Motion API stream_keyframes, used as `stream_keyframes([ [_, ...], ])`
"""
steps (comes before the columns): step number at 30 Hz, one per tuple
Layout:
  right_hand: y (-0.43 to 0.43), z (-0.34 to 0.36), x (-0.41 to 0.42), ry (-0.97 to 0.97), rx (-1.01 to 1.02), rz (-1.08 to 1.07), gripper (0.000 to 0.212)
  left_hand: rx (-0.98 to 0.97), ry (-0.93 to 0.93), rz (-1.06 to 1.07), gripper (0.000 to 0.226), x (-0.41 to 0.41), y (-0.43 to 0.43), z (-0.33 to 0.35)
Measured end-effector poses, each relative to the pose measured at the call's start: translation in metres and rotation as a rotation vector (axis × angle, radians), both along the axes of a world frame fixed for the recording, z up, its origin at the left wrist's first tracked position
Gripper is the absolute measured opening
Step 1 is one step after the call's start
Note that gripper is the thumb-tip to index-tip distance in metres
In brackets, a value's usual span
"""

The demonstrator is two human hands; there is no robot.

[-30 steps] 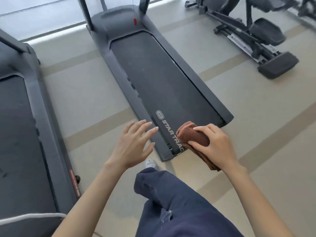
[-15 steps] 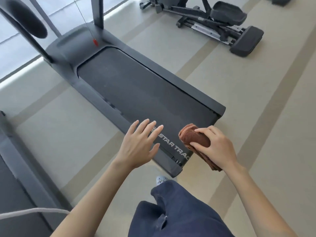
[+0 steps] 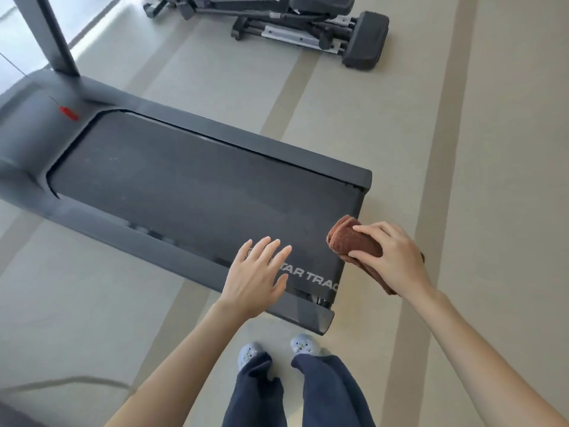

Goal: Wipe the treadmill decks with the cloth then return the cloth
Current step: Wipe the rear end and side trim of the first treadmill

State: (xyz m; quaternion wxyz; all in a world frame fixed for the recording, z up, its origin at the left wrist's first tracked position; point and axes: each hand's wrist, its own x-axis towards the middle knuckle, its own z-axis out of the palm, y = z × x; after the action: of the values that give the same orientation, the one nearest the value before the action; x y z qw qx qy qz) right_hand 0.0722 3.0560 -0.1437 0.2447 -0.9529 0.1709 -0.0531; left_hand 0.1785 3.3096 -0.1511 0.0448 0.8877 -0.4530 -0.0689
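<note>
1. While the person stands at the rear end of the treadmill [image 3: 197,195], the right grip [image 3: 397,260] is curled round a folded brown cloth [image 3: 351,241]. The fingers lie over its top and the thumb presses its near side.
2. The left grip [image 3: 255,282] holds nothing. Its fingers are straight and slightly spread, palm down over the belt's near rear corner, partly covering the white lettering. Whether it touches the belt cannot be told.
3. The cloth is a thick wad whose long axis runs from upper left to lower right in the view. Its rounded folded end points toward the belt.
4. That folded end sticks out past the right fingertips, over the belt's rear edge. The rest lies under the palm, and a strip shows below the hand by the wrist. Whether the cloth rests on the belt is unclear.
5. A red clip [image 3: 68,113] hangs over the treadmill's front hood. An elliptical [image 3: 308,26] stands on the floor [image 3: 462,149] beyond, well apart.
</note>
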Motion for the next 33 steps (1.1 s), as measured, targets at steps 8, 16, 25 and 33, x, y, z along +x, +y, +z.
stream_keyframes([
  [8,0.016,-0.181,0.026,0.125,0.047,-0.132,0.044,-0.06,0.059,-0.039,0.046,0.047,-0.004,-0.172],
  [16,0.026,-0.428,0.025,0.187,-0.009,-0.135,0.044,0.015,0.051,-0.145,0.049,0.078,-0.03,-0.414],
  [25,0.016,-0.602,0.074,0.111,-0.085,-0.167,0.042,0.019,-0.014,-0.261,0.053,0.137,-0.068,-0.591],
  [33,0.034,-0.656,0.051,-0.218,-0.359,-0.044,0.038,-0.105,-0.02,-0.248,0.056,0.151,-0.067,-0.644],
])
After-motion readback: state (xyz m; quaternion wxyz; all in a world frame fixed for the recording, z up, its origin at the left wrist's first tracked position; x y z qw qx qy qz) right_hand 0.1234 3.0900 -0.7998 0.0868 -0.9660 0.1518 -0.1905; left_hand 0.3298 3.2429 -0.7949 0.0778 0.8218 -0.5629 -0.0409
